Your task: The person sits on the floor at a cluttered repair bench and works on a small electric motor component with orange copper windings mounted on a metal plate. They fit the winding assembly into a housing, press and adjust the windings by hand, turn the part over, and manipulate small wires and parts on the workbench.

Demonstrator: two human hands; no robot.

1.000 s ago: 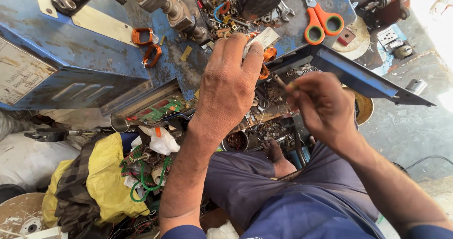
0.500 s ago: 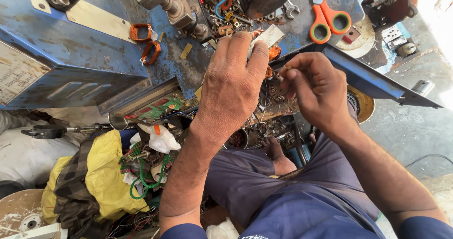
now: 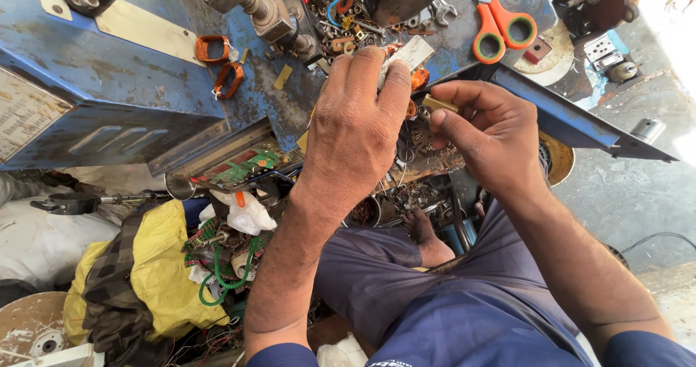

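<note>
My left hand (image 3: pixel 355 131) is raised over the edge of a blue metal workbench (image 3: pixel 94 70), its fingers closed around a small part with orange copper windings (image 3: pixel 417 79) and a white paper strip (image 3: pixel 410 51); most of the part is hidden behind the hand. My right hand (image 3: pixel 493 131) is right beside it, pinching a small yellowish slip (image 3: pixel 438 104) between thumb and forefinger, pressed against the part.
Orange-handled scissors (image 3: pixel 500 21) lie on the bench at the back right. Two orange coils (image 3: pixel 217 63), loose screws and spanners are scattered on the bench. A yellow cloth (image 3: pixel 156 265), green wire (image 3: pixel 221 273) and scrap parts lie below left. My bare foot (image 3: pixel 428 233) rests below.
My right hand moved left and up to meet the left hand, bringing the small slip against the wound part. The left hand stayed in place.
</note>
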